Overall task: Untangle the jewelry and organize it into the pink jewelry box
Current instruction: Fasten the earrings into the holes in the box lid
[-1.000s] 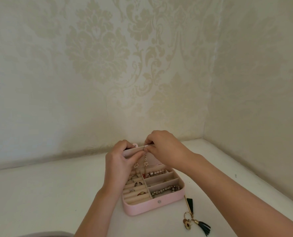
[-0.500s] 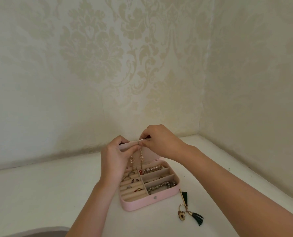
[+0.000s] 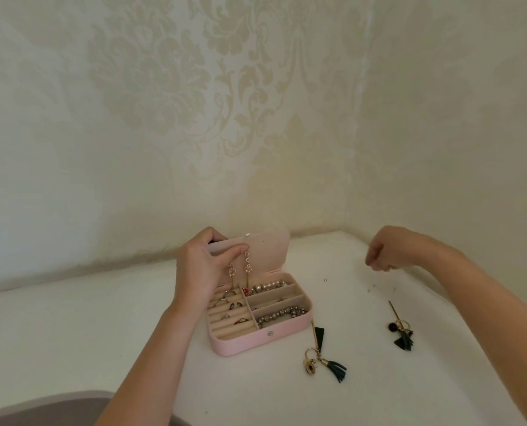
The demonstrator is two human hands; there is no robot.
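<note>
Patterned wallpaper is seen behind a white desk [image 3: 71,333] set in a corner. The pink jewelry box [image 3: 256,344] stands open on it, its lid [image 3: 266,250] propped upright by the left hand [image 3: 199,269], whose grip is curled round the lid's left edge. A pair of drop earrings [image 3: 248,268] hangs from the lid. The right hand [image 3: 385,253] hovers over the desk to the right, its grip curled; whether anything tiny is pinched cannot be told. The near tassel earring [image 3: 337,368] lies just beside the box, and the far tassel earring [image 3: 405,338] lies well apart from it. The lid is best held steady, and each piece lifted by its hook so that no fringe is snagged.
</note>
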